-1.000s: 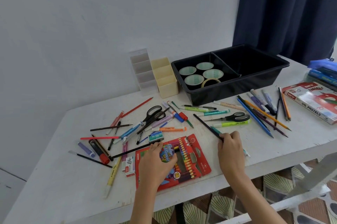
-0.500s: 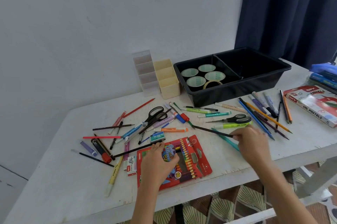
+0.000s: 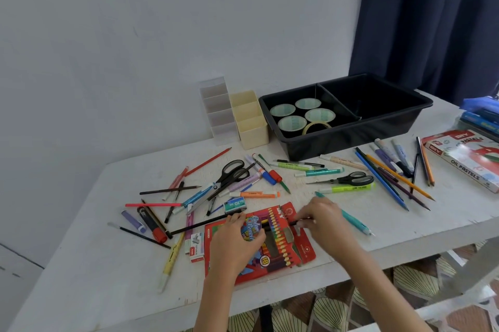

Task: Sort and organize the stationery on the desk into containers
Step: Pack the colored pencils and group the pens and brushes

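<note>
A red coloured pencil pack (image 3: 303, 249) lies at the desk's front edge. My left hand (image 3: 237, 244) holds the pack's left side, with fingers curled over its top edge and the thumb on its label. My right hand (image 3: 328, 221) pinches a black pencil (image 3: 299, 222), whose tip lies over the pack's upper right part. Pens, pencils and markers lie scattered over the white desk (image 3: 270, 283). A teal pen (image 3: 353, 221) lies just right of my right hand.
A black two-part tray (image 3: 351, 140) at the back holds several tape rolls (image 3: 293, 123) in its left half. Cream (image 3: 251, 121) and clear (image 3: 218, 113) divided organizers stand left of it. Two scissors (image 3: 232, 172) (image 3: 349, 180), a staples box (image 3: 235, 204) and an oil pastels box (image 3: 464, 161) lie around.
My right hand picked the black pencil up from the desk, swung it out to the right, then brought it left over the pack. My left hand stayed on the pack.
</note>
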`<state>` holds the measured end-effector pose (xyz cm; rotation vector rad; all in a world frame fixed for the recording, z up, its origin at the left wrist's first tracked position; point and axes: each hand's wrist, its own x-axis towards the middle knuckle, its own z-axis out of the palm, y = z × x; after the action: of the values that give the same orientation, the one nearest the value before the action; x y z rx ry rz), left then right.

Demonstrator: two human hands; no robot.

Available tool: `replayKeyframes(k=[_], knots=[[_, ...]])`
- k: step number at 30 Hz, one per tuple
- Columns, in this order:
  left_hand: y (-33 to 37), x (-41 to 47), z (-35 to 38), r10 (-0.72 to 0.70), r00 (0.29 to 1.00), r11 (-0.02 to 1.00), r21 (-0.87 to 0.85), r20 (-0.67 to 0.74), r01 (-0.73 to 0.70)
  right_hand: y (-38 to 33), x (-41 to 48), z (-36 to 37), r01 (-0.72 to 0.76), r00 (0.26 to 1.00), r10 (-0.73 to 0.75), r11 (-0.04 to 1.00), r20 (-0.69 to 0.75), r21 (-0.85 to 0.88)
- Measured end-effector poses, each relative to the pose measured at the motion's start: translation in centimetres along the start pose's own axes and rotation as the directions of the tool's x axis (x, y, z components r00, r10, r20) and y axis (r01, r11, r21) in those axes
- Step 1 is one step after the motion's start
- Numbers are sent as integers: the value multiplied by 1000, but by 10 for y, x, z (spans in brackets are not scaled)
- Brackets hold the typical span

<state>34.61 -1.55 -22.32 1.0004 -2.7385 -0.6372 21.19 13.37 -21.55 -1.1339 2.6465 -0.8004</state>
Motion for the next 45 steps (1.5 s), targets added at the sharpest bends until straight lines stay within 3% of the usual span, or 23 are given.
replayKeyframes(k=[6, 12, 14, 19, 22, 25, 29, 33, 38, 41, 45], knots=[[0, -1, -1, 1, 1000, 1000, -25, -4, -1, -11, 11, 34, 18, 996, 7, 965, -93, 263], [-1, -1, 1, -4, 1000, 1000, -19, -6, 4, -3, 13, 41, 41, 985, 1, 971, -175, 235], [-1, 1, 1, 2, 1000, 1000, -12, -3, -2, -2, 16, 37, 54, 993, -26, 964, -113, 259], [-2, 5, 1, 2, 1000, 1000, -11, 4, -2, -3, 37, 4, -11, 964, -57, 967, 258, 254], [-2, 5, 1, -10, 1000, 1000, -12, 9, 10, -5, 60, 5, -120, 990, 98, 964, 102, 238], [-1, 4, 1, -17, 1000, 999, -28, 13, 18, -9, 79, 16, -273, 955, 290, 943, -69, 190], [-1, 4, 0, -29, 999, 998, -55, 16, 30, -10, 88, 29, -306, 942, 318, 945, -108, 113], [-1, 4, 0, -35, 999, 997, -63, 23, 36, -5, 78, 29, -317, 906, 378, 903, -189, 289], [0, 4, 0, -36, 999, 998, -46, 22, 37, 9, 37, -1, -128, 819, 439, 767, -370, 628], [3, 3, -2, -39, 999, 998, -47, 25, 41, 20, 17, -19, 21, 792, 472, 612, -387, 790], [5, 2, -3, -46, 998, 998, -35, 37, 47, 32, -1, -36, 138, 729, 551, 465, -407, 874]])
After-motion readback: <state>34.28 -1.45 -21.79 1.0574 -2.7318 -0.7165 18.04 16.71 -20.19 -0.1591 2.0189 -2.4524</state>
